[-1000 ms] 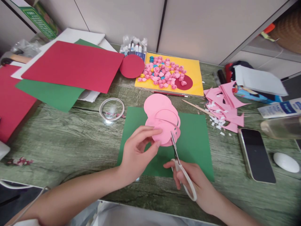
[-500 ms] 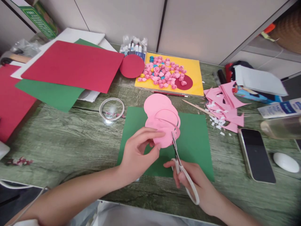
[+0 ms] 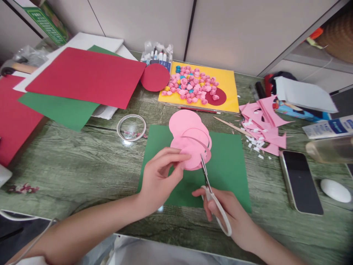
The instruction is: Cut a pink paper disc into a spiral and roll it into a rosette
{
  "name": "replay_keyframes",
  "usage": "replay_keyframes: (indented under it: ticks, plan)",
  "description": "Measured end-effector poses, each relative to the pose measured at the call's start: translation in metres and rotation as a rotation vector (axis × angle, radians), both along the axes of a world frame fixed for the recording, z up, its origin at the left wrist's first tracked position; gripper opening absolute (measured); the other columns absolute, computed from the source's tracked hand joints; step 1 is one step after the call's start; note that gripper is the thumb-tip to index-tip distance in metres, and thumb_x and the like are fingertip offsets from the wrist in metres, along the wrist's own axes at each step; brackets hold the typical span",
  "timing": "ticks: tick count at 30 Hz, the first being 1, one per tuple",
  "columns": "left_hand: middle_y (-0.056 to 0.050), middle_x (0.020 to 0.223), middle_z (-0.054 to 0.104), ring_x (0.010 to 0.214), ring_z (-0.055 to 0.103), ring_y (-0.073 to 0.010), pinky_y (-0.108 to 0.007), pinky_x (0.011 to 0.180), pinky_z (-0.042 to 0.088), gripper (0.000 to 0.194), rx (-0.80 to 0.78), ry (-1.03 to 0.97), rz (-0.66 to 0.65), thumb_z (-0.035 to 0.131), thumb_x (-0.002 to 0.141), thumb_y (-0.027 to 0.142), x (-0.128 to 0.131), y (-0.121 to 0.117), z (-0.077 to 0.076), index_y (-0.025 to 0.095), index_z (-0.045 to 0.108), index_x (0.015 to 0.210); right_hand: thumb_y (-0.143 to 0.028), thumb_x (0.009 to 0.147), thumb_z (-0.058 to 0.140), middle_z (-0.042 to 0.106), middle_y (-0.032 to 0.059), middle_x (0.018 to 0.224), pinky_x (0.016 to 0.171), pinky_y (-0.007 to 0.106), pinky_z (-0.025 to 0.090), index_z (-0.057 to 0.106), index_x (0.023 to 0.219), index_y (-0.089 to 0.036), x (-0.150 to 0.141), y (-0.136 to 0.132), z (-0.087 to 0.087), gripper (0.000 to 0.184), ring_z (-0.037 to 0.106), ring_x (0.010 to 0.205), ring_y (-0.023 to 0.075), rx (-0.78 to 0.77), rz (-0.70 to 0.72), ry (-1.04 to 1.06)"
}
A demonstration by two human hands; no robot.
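My left hand [image 3: 162, 178] pinches the left edge of a pink paper circle [image 3: 193, 156] between thumb and fingers. A narrow curved strip [image 3: 197, 141] runs off this circle along its upper right side. In my right hand [image 3: 227, 211] is a pair of scissors [image 3: 211, 193] with white handles, its blades pointing up at the circle's right edge. Other pink paper circles [image 3: 184, 121] lie overlapped just beyond. Under them is a sheet of green paper [image 3: 228, 165] on the wooden table.
Pink scraps [image 3: 271, 114] and a phone [image 3: 300, 182] lie to the right, with a white mouse [image 3: 335, 190]. A yellow board [image 3: 228, 77] holds several rolled paper flowers [image 3: 193, 86]. Red paper [image 3: 88, 77] and a tape roll [image 3: 131, 127] are at left.
My left hand has shifted slightly left and up, turning the pink circle a little. The scissors remain at its right edge, almost unmoved.
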State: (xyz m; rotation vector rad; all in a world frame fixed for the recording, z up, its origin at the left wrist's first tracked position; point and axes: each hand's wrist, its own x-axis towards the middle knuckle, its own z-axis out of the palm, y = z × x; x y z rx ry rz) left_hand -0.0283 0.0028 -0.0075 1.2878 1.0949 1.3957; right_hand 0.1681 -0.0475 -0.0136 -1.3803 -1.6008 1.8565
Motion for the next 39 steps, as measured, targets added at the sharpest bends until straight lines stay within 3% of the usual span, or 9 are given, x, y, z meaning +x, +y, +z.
replay_keyframes:
  ticks: [7, 15, 24, 39]
  plan:
    - [-0.005, 0.099, 0.065, 0.093, 0.063, -0.0124, -0.020, 0.075, 0.054, 0.030, -0.051, -0.021, 0.002, 0.063, 0.077, 0.006, 0.0002, -0.0028, -0.0037, 0.025, 0.072, 0.100, -0.064, 0.089, 0.035, 0.042, -0.0045, 0.055, 0.053, 0.023, 0.041, 0.060, 0.098, -0.016, -0.0006, 0.0016, 0.0011, 0.055, 0.043, 0.052, 0.0115, -0.032, 0.017, -0.021]
    - [-0.007, 0.096, 0.066, 0.089, 0.063, -0.0146, -0.022, 0.070, 0.055, 0.028, -0.056, 0.000, 0.015, 0.064, 0.074, 0.005, 0.0019, -0.0009, -0.0005, 0.021, 0.072, 0.095, -0.067, 0.087, 0.035, 0.044, -0.0038, 0.056, 0.052, 0.024, 0.040, 0.060, 0.097, -0.016, -0.0015, 0.0011, 0.0018, 0.058, 0.041, 0.052, 0.0117, -0.040, 0.014, -0.018]
    - [-0.008, 0.091, 0.065, 0.081, 0.062, -0.0148, -0.022, 0.064, 0.053, 0.029, -0.073, 0.029, -0.037, 0.061, 0.070, 0.003, 0.0031, -0.0006, 0.0023, 0.019, 0.073, 0.091, -0.065, 0.088, 0.034, 0.042, -0.0037, 0.056, 0.048, 0.023, 0.030, 0.057, 0.096, -0.017, -0.0006, 0.0012, 0.0064, 0.054, 0.035, 0.052, 0.0113, -0.034, 0.007, 0.001]
    - [-0.004, 0.081, 0.066, 0.076, 0.062, -0.0112, -0.018, 0.063, 0.051, 0.024, -0.029, 0.025, 0.015, 0.063, 0.073, 0.001, 0.0018, 0.0001, 0.0018, 0.020, 0.075, 0.083, -0.061, 0.091, 0.035, 0.043, -0.0036, 0.056, 0.053, 0.025, 0.039, 0.060, 0.100, -0.015, 0.0021, 0.0010, 0.0024, 0.053, 0.041, 0.052, 0.0117, -0.010, 0.024, 0.013]
